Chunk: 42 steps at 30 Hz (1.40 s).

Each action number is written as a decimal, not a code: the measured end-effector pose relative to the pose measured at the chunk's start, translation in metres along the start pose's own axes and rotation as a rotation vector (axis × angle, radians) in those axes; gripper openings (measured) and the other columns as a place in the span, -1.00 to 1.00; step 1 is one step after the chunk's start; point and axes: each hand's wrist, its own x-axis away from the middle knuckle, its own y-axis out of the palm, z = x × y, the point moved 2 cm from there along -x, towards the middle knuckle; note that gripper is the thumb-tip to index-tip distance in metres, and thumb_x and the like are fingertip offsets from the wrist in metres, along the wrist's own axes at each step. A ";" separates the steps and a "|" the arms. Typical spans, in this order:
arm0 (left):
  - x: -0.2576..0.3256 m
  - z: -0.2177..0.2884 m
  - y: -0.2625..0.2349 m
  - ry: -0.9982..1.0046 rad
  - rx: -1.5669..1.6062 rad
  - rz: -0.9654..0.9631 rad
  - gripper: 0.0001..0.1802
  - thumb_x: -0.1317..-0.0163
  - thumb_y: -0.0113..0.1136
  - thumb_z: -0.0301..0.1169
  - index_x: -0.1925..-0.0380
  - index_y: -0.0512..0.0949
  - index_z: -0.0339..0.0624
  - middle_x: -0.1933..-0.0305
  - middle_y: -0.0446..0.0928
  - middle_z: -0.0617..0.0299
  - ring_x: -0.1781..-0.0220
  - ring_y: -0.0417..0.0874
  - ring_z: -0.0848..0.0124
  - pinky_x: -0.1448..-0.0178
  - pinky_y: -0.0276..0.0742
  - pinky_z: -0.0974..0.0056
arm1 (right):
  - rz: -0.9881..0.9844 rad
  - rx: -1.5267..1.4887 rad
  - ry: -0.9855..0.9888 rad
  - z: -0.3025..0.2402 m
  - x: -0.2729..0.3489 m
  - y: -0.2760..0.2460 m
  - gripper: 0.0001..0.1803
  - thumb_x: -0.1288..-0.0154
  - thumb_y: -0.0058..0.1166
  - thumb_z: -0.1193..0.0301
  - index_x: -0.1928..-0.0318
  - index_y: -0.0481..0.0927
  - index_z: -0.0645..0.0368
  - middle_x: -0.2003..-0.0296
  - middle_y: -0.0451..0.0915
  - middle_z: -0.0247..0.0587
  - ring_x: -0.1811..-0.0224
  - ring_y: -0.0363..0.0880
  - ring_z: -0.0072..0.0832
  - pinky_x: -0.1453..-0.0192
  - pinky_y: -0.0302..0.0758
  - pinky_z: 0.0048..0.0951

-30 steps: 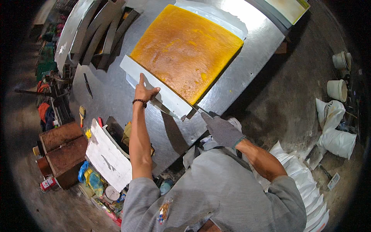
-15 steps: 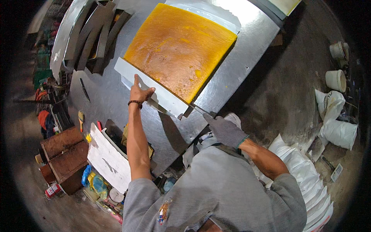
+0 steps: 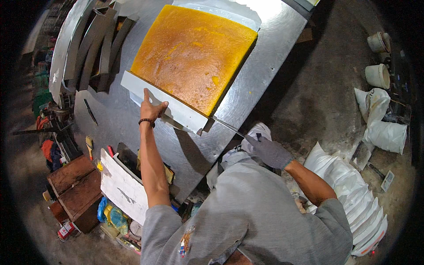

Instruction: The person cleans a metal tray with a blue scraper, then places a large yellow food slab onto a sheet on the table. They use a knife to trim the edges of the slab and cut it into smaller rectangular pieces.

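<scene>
A large thick slab (image 3: 192,57), yellow-orange with a browned top, lies on the metal table (image 3: 267,81). Along its near edge stands a narrow white strip (image 3: 182,111). My bare left hand (image 3: 151,108), with a beaded bracelet at the wrist, rests against this strip, index finger stretched out and thumb apart. A grey glove covers my right hand (image 3: 269,152), which is closed around a long thin knife (image 3: 229,126). The blade reaches toward the slab's near right corner; whether its tip touches cannot be told. The handle is mostly hidden in the glove.
Several long bent metal pieces (image 3: 95,48) stand at the table's far left, with a black pen (image 3: 90,111) and a brush (image 3: 89,146) nearer. A white board (image 3: 123,183) leans by the near left side. White sacks (image 3: 344,190) and buckets (image 3: 377,76) stand on the right.
My right hand has drawn back toward my body and right, with more of the knife blade showing. My left hand keeps its place on the strip. The whole view has shifted slightly.
</scene>
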 end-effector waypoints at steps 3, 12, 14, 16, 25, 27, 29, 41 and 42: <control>-0.005 -0.005 0.004 -0.001 0.006 -0.016 0.30 0.04 0.63 -0.27 -0.55 -0.08 -0.31 0.32 0.69 -0.01 0.45 0.68 0.35 0.38 0.64 0.24 | -0.163 -0.085 0.144 0.004 0.038 -0.022 -0.33 -0.44 -0.07 0.34 -0.52 0.13 -0.03 0.29 0.54 0.17 0.21 0.67 0.02 0.19 0.58 -0.05; -0.012 -0.005 0.004 -0.081 -0.121 0.079 0.26 -0.03 0.53 0.07 -0.55 -0.01 -0.23 -0.02 0.63 -0.31 0.14 0.76 0.09 0.07 0.71 0.10 | 0.375 -0.336 0.021 -0.014 0.025 -0.057 -0.48 -0.38 0.15 0.19 -0.24 0.49 0.20 0.14 0.67 0.09 0.16 0.67 0.01 0.05 0.59 -0.14; -0.009 0.014 0.006 -0.218 -0.121 0.061 0.26 -0.03 0.35 0.32 -0.58 -0.07 0.02 -0.35 0.24 -0.58 -0.35 0.40 -0.38 -0.40 0.41 -0.13 | 0.421 -0.390 0.062 -0.018 -0.012 -0.058 -0.53 -0.35 0.18 0.24 -0.17 0.51 0.23 0.16 0.67 0.06 0.17 0.69 -0.06 0.02 0.59 -0.16; 0.002 0.032 0.005 -0.286 -0.060 0.082 0.27 -0.04 0.35 0.31 -0.59 -0.10 0.02 -0.34 0.22 -0.61 -0.33 0.41 -0.40 -0.38 0.42 -0.14 | 0.453 -0.518 0.141 -0.011 -0.041 -0.054 -0.58 -0.32 0.21 0.32 -0.11 0.52 0.25 0.15 0.68 0.03 0.11 0.69 -0.14 -0.06 0.58 -0.21; 0.002 0.019 0.013 -0.242 -0.101 0.096 0.26 -0.07 0.36 0.27 -0.59 -0.13 0.02 -0.36 0.18 -0.58 -0.30 0.45 -0.37 -0.35 0.47 -0.14 | 1.007 -1.585 0.132 0.023 -0.115 -0.061 -0.53 -0.23 0.25 0.46 -0.15 0.48 0.16 -0.02 0.59 -0.21 0.04 0.58 -0.47 -0.10 0.55 -0.43; 0.004 0.018 0.011 -0.245 -0.102 0.104 0.26 -0.07 0.36 0.26 -0.59 -0.13 0.02 -0.36 0.17 -0.59 -0.29 0.46 -0.38 -0.34 0.47 -0.14 | 1.255 -1.270 0.454 0.044 -0.103 -0.054 -0.59 -0.25 0.22 0.48 -0.11 0.49 0.15 0.00 0.59 -0.24 0.03 0.56 -0.49 -0.03 0.55 -0.45; 0.005 0.019 0.010 -0.257 -0.099 0.114 0.26 -0.07 0.37 0.26 -0.59 -0.13 0.02 -0.37 0.15 -0.60 -0.28 0.46 -0.40 -0.34 0.47 -0.15 | 1.326 -1.025 0.426 0.062 -0.091 -0.054 -0.65 -0.27 0.22 0.50 -0.05 0.49 0.14 0.05 0.59 -0.27 0.06 0.56 -0.51 0.06 0.56 -0.46; 0.000 0.052 0.006 -0.406 -0.109 0.158 0.25 -0.07 0.35 0.12 -0.58 -0.19 -0.05 -0.32 0.16 -0.57 -0.13 0.58 -0.37 -0.22 0.56 -0.15 | 0.361 -0.902 0.125 -0.079 -0.155 -0.042 -0.61 -0.16 0.47 0.30 0.24 0.49 0.23 0.47 0.51 -0.34 0.50 0.54 -0.58 0.52 0.57 -0.48; 0.000 0.050 0.006 -0.411 -0.098 0.160 0.25 -0.06 0.36 0.10 -0.58 -0.18 -0.06 -0.31 0.17 -0.56 -0.12 0.58 -0.37 -0.21 0.57 -0.14 | 0.376 -0.768 0.115 -0.079 -0.159 -0.038 -0.58 -0.13 0.49 0.28 0.26 0.49 0.23 0.48 0.51 -0.34 0.51 0.53 -0.59 0.52 0.57 -0.48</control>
